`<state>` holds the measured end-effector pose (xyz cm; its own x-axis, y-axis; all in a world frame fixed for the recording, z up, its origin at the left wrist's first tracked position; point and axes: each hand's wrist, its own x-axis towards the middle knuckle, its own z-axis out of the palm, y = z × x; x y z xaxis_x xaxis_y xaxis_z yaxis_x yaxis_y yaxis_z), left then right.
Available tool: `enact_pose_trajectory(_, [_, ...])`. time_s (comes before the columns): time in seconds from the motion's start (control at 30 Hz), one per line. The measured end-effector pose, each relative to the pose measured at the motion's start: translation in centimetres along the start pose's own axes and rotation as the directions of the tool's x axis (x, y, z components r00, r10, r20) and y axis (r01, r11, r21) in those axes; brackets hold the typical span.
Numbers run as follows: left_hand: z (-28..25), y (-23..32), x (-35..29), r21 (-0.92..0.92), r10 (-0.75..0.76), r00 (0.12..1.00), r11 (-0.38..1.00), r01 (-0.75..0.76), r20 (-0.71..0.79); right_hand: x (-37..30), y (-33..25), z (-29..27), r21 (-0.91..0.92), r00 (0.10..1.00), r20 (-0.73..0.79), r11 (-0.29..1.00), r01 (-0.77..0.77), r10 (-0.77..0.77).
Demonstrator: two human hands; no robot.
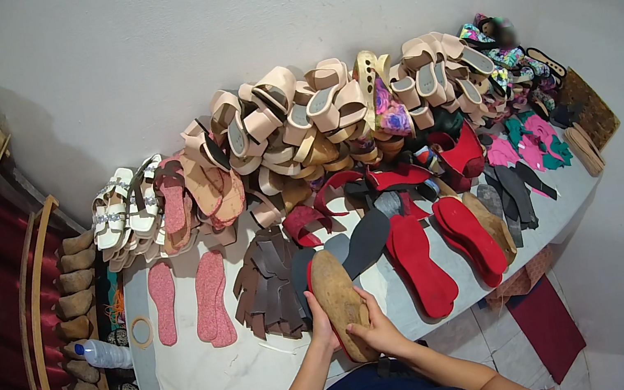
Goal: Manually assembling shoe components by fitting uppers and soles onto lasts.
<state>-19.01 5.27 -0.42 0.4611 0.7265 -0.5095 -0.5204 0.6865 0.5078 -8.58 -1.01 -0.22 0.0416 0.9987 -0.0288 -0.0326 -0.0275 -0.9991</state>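
Note:
Over the table's front edge I hold a worn wooden shoe last (335,287) in both hands. A strip of red sole (309,272) shows along its left side; most of that sole is hidden behind the last. My left hand (322,327) is closed round the left side near the lower end. On the other side my right hand (378,332) grips it, thumb lying across its surface. Just beyond the last lie dark grey soles (368,240). A stack of red soles (418,268) is to the right, and dark brown strips (269,282) are piled to the left.
Pale sandals (337,99) are heaped along the wall. Pink soles (213,304) lie on the left of the table (218,374). More red soles (470,238) and another last (493,226) sit at right. Shelved lasts (79,303) and a plastic bottle (106,355) stand at far left.

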Motion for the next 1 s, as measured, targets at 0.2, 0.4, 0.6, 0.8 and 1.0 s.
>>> enact_pose_trajectory(0.2, [-1.6,0.9,2.1,-0.029,0.079,0.996,0.996,-0.08,-0.027,1.6,-1.8,0.6,-0.131,0.998,0.059,0.991,0.019,-0.011])
enact_pose_trajectory(0.4, [-3.5,2.3,2.8,-0.269,0.021,0.999,0.963,-0.01,0.039,10.9,-4.8,-6.4,-0.318,0.841,0.498,0.947,-0.05,0.212])
enact_pose_trajectory(0.6, [-3.3,3.4,2.4,-0.208,-0.049,0.999,0.977,0.051,0.014,21.5,-3.5,-6.5,-0.665,0.991,-0.045,0.744,0.063,-0.125])
enact_pose_trajectory(0.8, [-4.9,3.2,2.0,-0.223,-0.059,0.997,0.974,0.045,-0.056,24.9,1.7,1.2,0.482,0.67,-0.01,0.591,-0.647,0.742])
enact_pose_trajectory(1.0, [-4.7,4.6,1.0,-0.167,-0.07,0.993,0.984,0.053,-0.099,24.3,4.9,1.0,0.668,0.844,-0.024,0.636,-0.386,0.536])
